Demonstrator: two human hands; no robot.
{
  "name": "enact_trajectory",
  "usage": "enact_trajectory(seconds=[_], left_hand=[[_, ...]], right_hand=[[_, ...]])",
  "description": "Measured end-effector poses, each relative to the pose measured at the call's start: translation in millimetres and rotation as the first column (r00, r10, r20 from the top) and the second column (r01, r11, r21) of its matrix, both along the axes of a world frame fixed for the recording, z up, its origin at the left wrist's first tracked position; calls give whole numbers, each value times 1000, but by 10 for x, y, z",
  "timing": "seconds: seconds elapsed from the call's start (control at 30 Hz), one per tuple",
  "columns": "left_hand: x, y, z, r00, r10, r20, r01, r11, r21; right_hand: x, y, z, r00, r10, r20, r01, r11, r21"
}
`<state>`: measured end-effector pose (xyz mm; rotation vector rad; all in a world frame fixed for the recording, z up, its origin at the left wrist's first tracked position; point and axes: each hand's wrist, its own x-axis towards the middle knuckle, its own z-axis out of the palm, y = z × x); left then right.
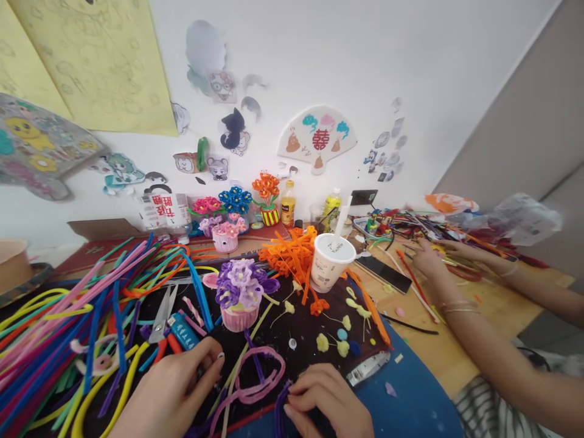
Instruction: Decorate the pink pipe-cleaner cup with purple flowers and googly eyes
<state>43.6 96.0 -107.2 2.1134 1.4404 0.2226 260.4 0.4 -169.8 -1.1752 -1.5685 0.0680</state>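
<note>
My left hand [176, 392] rests at the table's near edge with its fingers curled on a thin stem, just below a blue lighter [184, 330] and scissors [160, 316]. My right hand [326, 398] is closed, pinching the end of a purple pipe cleaner [279, 409]. Between the hands lies a looped pink pipe cleaner [260, 380]. A purple pipe-cleaner flower in a pink cup [240, 295] stands just beyond them on the black mat [301, 331].
Many coloured pipe cleaners [68, 316] are heaped at the left, orange ones [292, 252] behind a white paper cup with a straw [331, 260]. Small flower pots [225, 234] and bottles [287, 207] line the wall. Another person's arms [460, 304] reach in from the right.
</note>
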Motion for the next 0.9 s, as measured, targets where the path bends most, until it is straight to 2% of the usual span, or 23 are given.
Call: enact_trajectory(seconds=[0.23,0.37,0.43,0.53,0.6,0.63,0.7,0.77,0.9], left_hand=[[-9,3,-6,1000,5,1,-5,999,47],[-15,11,-9,1000,2,-13,-1,1000,31],[-21,8,-8,1000,4,-27,-3,1000,20],[-19,-1,4,999,8,-34,-7,1000,12],[-10,-6,18,999,7,-38,-7,1000,15],[-3,-6,25,999,8,-45,-7,1000,14],[8,-5,38,998,5,-58,-4,1000,14],[15,-3,46,998,-2,-68,2,1000,10],[14,-8,55,997,-11,-71,11,1000,4]], right_hand=[[-94,117,117,1000,-9,-28,5,991,-131],[-11,88,82,984,-173,-27,168,975,-146],[151,34,37,952,-305,22,304,941,-149],[477,-70,-52,850,-491,190,517,847,-121],[674,-126,-107,789,-548,278,592,799,-106],[750,-144,-127,773,-562,296,617,775,-139],[848,-152,-151,786,-527,323,604,766,-219],[885,-128,-154,822,-449,349,550,784,-287],[881,-31,-124,851,-328,410,472,819,-326]])
